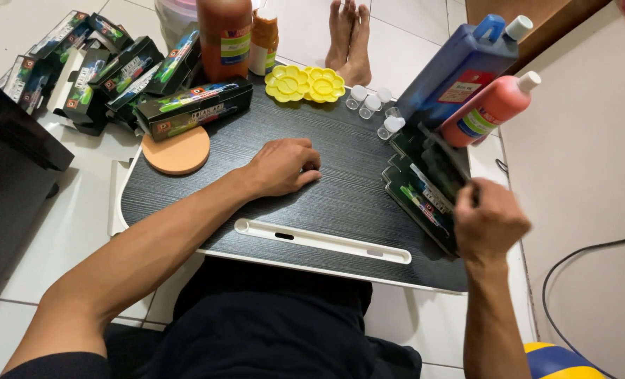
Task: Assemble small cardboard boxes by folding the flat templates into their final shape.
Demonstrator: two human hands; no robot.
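Bright, even indoor light, soft shadows, wide-angle bending at edges, slight motion blur.

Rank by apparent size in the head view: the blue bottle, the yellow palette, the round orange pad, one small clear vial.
1. Blue bottle, largest.
2. Yellow palette and round orange pad look alike; unranked.
3. Small clear vial, smallest.

Left hand (283, 167) rests curled (palm down); right hand (488, 219) clenched.

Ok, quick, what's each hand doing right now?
Left hand: loosely curled, palm down on the black table, nothing visible in it.
Right hand: closed on a dark box in the row at the table's right edge.
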